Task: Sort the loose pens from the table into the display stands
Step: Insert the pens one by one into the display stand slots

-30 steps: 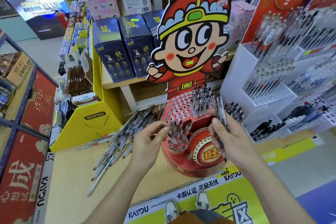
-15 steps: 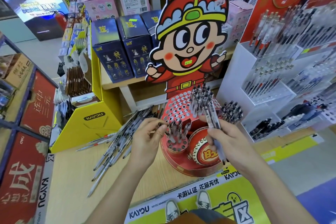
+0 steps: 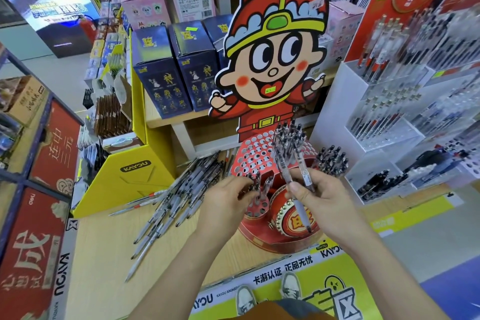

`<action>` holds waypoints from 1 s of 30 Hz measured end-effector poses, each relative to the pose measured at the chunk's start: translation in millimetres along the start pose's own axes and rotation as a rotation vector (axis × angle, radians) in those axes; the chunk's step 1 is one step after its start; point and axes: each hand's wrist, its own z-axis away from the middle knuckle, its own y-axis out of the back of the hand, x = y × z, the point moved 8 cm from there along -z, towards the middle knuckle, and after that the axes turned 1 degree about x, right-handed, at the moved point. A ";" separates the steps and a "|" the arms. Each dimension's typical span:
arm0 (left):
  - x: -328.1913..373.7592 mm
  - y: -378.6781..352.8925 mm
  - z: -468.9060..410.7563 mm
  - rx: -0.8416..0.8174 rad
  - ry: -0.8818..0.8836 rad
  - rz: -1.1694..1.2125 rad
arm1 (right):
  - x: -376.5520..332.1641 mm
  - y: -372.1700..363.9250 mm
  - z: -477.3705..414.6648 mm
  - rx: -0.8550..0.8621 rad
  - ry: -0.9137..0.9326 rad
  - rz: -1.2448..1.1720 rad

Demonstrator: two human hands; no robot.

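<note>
The right hand (image 3: 324, 197) has its grip clamped on two clear pens (image 3: 302, 212). Thumb and fingers pinch them mid-barrel, tips pointing down at the person and clicker ends fanned up and away. The wrist is cocked just over the red display stand (image 3: 254, 156).

The left hand (image 3: 223, 205) is palm-down, fingers curled, with the fingertips right at the handful of pens in the stand's front cup (image 3: 259, 186). Can't tell whether that grip is actually pinching one or only touching the tops.

The stand's gold-studded drum front (image 3: 296, 222) reads "旺". There's one clump of pens up on the hole grid at the back and another clump on its right side. A big cartoon cutout (image 3: 275, 60) in a red hat rises behind it.

The loose pens (image 3: 181, 189) sit in a fanned heap on the wooden worktop (image 3: 104, 247), just left of the stand. They're too tangled for an exact count; two at the left edge show red near the top.

Behind the heap is a yellow box (image 3: 130, 176) marked "KAYOU". The banner (image 3: 298, 291) on the worktop's near edge says "KAYOU" plus "卡游认证 正品无忧". Three navy boxes (image 3: 161, 78) stand on the shelf behind. A white tiered pen rack (image 3: 335, 117) is on the right, its labels too blurred to read. The red panel (image 3: 57, 145) far left reads "连中三元".
</note>
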 end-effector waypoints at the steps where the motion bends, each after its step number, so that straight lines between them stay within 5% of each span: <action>1: 0.6 -1.0 -1.2 -0.017 -0.003 -0.020 | -0.4 -0.6 -0.3 0.001 0.004 -0.016; 10: -12.2 -7.4 -2.9 -0.182 0.173 0.058 | -1.6 -13.7 2.6 -0.082 -0.106 -0.232; 17: 12.4 24.7 -8.5 -0.117 0.486 0.914 | -6.3 -23.4 0.5 -0.203 -0.108 -0.249; 21: 33.7 32.4 -14.6 -0.221 0.426 1.019 | -10.1 -40.0 3.6 -0.327 -0.106 -0.222; 30: -23.3 99.9 -9.5 0.284 0.434 0.872 | -8.4 -13.4 -12.2 -0.133 -0.098 -0.431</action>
